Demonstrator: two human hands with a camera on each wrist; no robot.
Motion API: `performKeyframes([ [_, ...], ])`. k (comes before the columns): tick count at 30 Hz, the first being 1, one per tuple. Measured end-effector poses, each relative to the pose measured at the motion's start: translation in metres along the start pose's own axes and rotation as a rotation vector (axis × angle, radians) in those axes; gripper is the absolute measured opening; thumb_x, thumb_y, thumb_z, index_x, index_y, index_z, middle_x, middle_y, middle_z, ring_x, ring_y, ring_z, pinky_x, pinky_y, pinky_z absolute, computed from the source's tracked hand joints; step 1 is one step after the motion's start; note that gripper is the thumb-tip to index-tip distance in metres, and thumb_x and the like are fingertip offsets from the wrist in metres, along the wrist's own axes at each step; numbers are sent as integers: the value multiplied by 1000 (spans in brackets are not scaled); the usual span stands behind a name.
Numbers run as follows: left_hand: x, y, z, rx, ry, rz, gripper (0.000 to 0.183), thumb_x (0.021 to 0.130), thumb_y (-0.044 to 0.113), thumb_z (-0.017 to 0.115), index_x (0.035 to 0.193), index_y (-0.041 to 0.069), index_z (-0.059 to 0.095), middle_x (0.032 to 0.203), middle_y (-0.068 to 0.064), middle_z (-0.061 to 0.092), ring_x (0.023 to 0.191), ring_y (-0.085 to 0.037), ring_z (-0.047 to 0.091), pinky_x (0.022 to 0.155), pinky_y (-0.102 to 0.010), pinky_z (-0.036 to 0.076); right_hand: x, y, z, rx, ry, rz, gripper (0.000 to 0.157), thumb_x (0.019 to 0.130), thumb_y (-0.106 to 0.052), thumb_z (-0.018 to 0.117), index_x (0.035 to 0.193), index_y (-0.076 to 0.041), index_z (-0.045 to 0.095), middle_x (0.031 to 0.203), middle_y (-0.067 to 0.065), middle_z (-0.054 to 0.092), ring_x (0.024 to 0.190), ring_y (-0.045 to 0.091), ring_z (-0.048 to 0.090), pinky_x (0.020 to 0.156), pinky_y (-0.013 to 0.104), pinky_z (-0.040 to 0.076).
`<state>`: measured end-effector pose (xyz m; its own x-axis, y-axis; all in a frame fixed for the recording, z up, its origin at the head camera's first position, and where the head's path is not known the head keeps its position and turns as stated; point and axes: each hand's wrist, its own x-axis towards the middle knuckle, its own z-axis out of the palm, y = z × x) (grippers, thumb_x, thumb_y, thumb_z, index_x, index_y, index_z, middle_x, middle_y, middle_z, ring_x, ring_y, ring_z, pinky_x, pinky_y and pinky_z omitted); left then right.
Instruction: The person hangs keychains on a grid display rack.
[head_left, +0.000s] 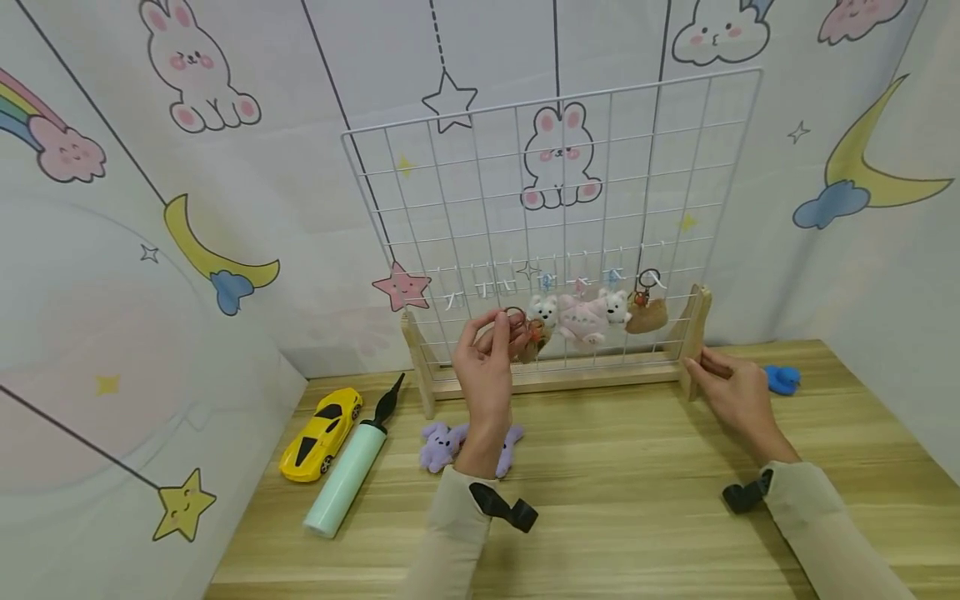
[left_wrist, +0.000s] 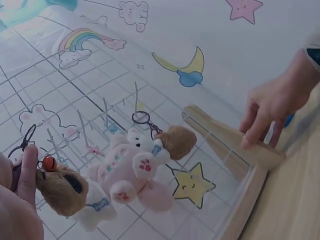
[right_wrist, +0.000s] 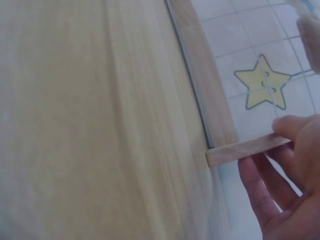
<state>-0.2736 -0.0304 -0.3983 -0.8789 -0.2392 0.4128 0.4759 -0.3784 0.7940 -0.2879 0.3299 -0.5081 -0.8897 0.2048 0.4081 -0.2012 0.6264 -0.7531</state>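
Note:
My left hand (head_left: 486, 367) pinches the metal ring of a brown plush keychain (left_wrist: 64, 192) in front of the white wire grid (head_left: 480, 200). An orange-red bell (left_wrist: 49, 163) hangs by its ring. My right hand (head_left: 731, 396) grips the right wooden foot (right_wrist: 245, 151) of the grid stand, thumb on one face and fingers on the other. On the grid's hooks, right of my left hand, hang a white bear plush (head_left: 543, 310), a pink plush (head_left: 583, 321), another white bear plush (head_left: 615, 307) and a second brown plush keychain (head_left: 648, 317).
Several bare white hooks (head_left: 483, 289) sit left of the plushes. Purple plush toys (head_left: 438, 446) lie on the table, partly hidden behind my left wrist. A yellow toy car (head_left: 322, 437) and a mint-green hand pump (head_left: 348, 479) lie farther left. A blue toy (head_left: 783, 379) is beyond my right hand.

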Motion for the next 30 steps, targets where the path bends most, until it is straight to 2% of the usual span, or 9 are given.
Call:
performKeyframes([
  [5,3,0,12,-146,89,-38,31,108,22,67,129,-1,69,120,-20,80,108,-21,81,98,-34,65,0,3,2,10,-4,3,53,104,-36,75,139,4,69,123,26,75,93,-32,52,75,-4,45],
  [12,10,-5,18,-325,126,-103,31,107,17,69,130,-3,69,119,-18,80,110,-22,81,101,-28,63,-1,3,2,11,-14,13,55,104,-37,74,141,3,68,125,26,75,94,-30,54,75,-4,45],
  [23,14,-9,23,-372,122,-104,33,108,17,67,131,-6,68,121,-17,80,114,-24,80,107,-32,59,-1,0,0,-10,-4,2,55,104,-38,74,142,1,68,124,23,76,97,-28,55,79,-6,41],
  [30,16,-18,23,-363,151,-161,34,108,16,67,133,-7,65,126,-21,78,113,-22,80,107,-30,59,-1,1,-1,-11,-9,3,55,104,-37,74,142,2,68,125,24,76,98,-25,58,79,-5,42],
])
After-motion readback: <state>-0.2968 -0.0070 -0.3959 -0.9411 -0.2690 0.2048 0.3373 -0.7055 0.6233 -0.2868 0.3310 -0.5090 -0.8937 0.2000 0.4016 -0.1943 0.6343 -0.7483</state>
